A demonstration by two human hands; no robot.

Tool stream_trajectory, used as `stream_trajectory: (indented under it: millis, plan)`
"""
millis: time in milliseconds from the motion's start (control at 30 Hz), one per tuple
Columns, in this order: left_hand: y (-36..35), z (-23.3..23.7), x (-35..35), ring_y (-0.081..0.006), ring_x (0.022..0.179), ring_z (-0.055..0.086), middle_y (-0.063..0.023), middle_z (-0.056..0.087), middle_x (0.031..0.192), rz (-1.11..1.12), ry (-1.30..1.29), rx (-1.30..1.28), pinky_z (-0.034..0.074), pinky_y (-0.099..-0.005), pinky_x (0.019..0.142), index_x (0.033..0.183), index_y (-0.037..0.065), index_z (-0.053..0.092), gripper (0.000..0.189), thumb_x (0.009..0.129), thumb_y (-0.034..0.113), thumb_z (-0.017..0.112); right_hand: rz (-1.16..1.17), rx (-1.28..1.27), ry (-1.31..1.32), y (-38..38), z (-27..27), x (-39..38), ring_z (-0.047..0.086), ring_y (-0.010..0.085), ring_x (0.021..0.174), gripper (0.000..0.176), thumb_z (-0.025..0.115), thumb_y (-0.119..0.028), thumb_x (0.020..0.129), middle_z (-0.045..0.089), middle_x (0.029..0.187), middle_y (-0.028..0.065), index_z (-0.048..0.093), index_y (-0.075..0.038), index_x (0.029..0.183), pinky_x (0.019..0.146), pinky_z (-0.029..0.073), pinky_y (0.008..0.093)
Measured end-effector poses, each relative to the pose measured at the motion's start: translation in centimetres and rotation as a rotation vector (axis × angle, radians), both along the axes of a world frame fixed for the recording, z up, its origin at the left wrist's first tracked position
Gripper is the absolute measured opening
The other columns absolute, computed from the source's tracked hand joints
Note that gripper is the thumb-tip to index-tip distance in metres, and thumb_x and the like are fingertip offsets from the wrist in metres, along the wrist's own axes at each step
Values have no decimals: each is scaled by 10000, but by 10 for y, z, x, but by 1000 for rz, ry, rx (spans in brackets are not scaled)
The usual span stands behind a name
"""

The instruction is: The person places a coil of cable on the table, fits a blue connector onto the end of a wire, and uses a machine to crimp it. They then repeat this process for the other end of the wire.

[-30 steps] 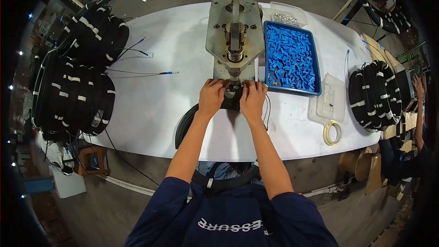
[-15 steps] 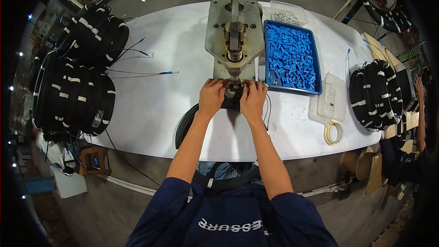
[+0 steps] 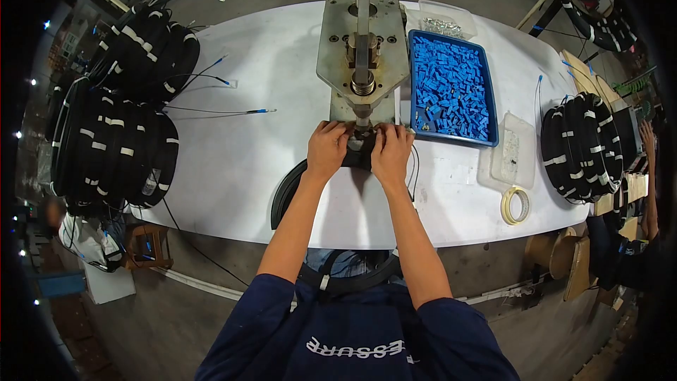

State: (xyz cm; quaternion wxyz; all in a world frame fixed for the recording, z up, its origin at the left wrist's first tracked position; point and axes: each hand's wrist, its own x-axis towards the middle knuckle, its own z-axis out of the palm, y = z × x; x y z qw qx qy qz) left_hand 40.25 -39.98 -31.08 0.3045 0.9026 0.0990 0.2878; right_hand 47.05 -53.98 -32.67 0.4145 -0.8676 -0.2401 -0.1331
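My left hand (image 3: 327, 149) and my right hand (image 3: 392, 152) are at the foot of a metal bench press (image 3: 333, 56), one on each side of its ram (image 3: 362, 111). The fingers of both hands are pinched together close to the press tool. Whatever they grip is too small and too hidden to name. Beneath my forearms a black cable coil (image 3: 286, 196) lies on the white table (image 3: 240, 176), partly covered by my hands and arms. A thin black cable loops beside my right wrist.
Right of the press stands a blue tray (image 3: 496, 116) of small blue connector pieces. Clear plastic boxes (image 3: 518, 148) and a tape roll (image 3: 515, 206) lie nearby. Black cable coils (image 3: 116, 148) are stacked at the left, and another bundle (image 3: 582, 148) sits at the right edge.
The lever on top of the press has shifted, its end reaching higher in the view, and the spring looks shorter. Both hands stay almost in place.
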Motion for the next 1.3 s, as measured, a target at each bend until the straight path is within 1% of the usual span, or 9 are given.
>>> stream_trajectory:
  millis: [333,600,800,867,967,1167,1300]
  plan:
    - [-2,3,-1,-345,824,584,-105,681,895,2,3,-4,508,-429,744,991,52,704,223,819,8,569,-11,14,-24,1,-1,0,492,378,944,112,590,-110,906,581,1009,168,629,-50,992,818,414,483]
    - [-1,2,0,-357,820,590,-112,688,915,-2,16,-7,507,-437,741,993,51,694,222,819,6,563,23,38,-9,-1,-1,2,481,377,952,112,594,-112,907,579,1002,171,634,-44,986,855,401,477]
    - [-3,6,0,-359,831,609,-116,691,888,-2,18,-42,508,-447,735,984,47,667,168,853,29,564,40,52,4,-2,-1,2,482,379,967,125,595,-127,912,585,1010,175,639,-44,995,863,402,479]
    - [-5,7,0,-364,834,618,-127,688,877,26,94,-49,507,-457,727,977,44,648,130,879,52,562,40,50,4,-2,-1,3,484,379,967,125,595,-130,913,584,1010,175,638,-45,993,865,402,479]
    - [-6,9,0,-381,827,621,-146,680,868,17,100,-76,504,-470,717,970,39,630,105,900,77,561,35,45,4,-1,-3,3,486,378,965,127,594,-137,914,583,1011,175,635,-45,990,868,402,479]
    - [-5,7,0,-410,777,621,-186,662,846,30,117,-79,502,-486,674,992,54,619,104,921,98,557,34,57,1,-1,-3,2,487,377,965,132,590,-140,916,585,1013,179,636,-46,996,874,402,478]
    - [-5,6,0,-415,751,620,-191,661,841,25,92,-70,500,-489,653,1002,63,619,107,922,101,558,45,44,2,-1,-2,3,487,376,969,135,587,-138,917,585,1017,179,641,-49,1004,879,401,478]
